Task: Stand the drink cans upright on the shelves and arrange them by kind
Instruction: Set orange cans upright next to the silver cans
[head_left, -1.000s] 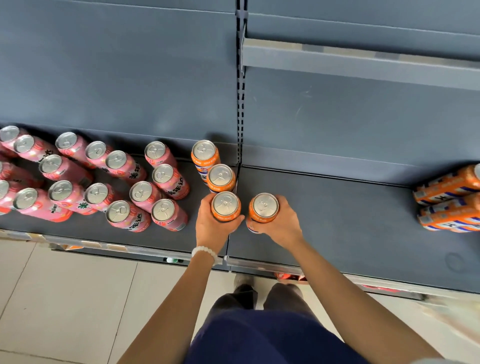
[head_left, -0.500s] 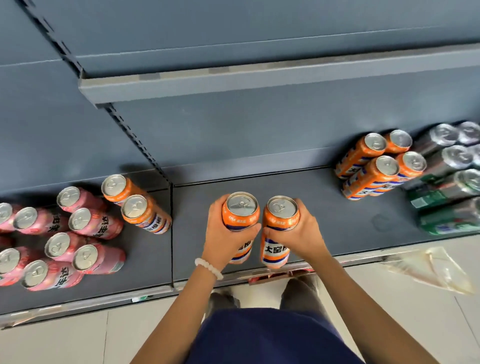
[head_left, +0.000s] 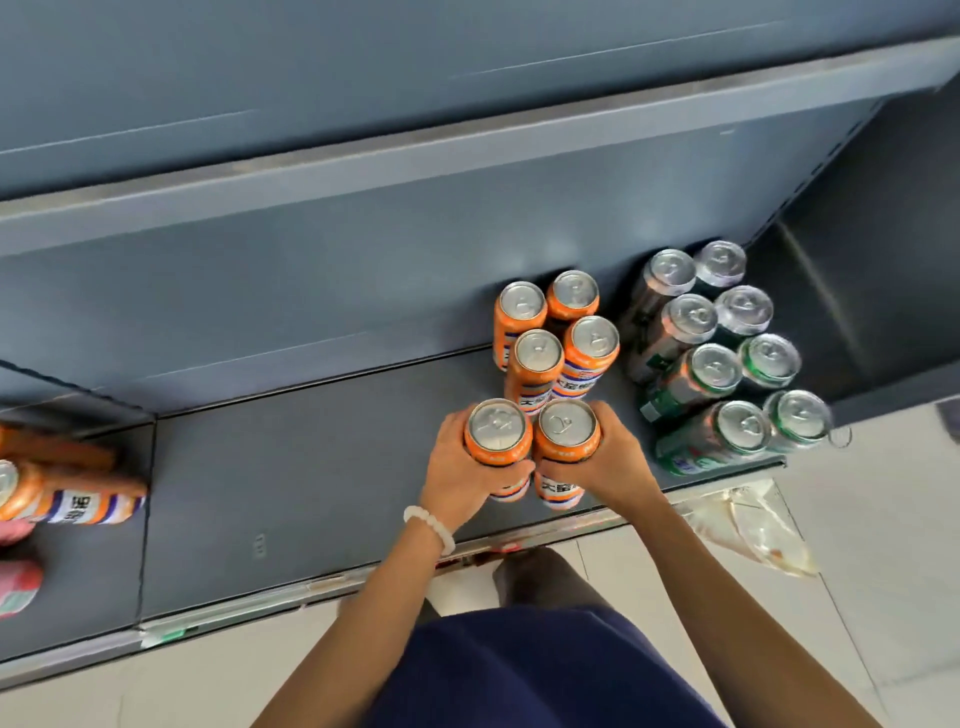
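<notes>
Nearest: navy garment (head_left: 519, 670) and pale tiled floor (head_left: 883, 519), with a crumpled clear plastic wrap (head_left: 748, 525) lying right of the arms, just beside the shelf's front edge. Left hand (head_left: 462, 478), white bead bracelet (head_left: 430, 527) at the wrist, fingers curled round the left held can (head_left: 497, 434): orange cylinder, blue-and-white label band, silver pull-tab lid, upright. Right hand (head_left: 615, 465), fingers wrapped round the right held can (head_left: 566, 428) of the same kind, upright. The two cans touch side by side over the near right part of the bottom shelf (head_left: 311, 467), a matte dark grey metal deck with a pale front rail. Just beyond them: group of four orange cans (head_left: 556, 332), upright, packed two by two, touching one another. Right of these: block of green cans (head_left: 727, 353), eight silver lids showing, glossy green-and-dark sides, in two rows running near to far. Far left edge: orange cans (head_left: 62, 493) and a pink can (head_left: 18, 584), blurred, partly cut off. Farthest: grey back panel and the upper shelf (head_left: 467, 156), a smooth metal lip.
</notes>
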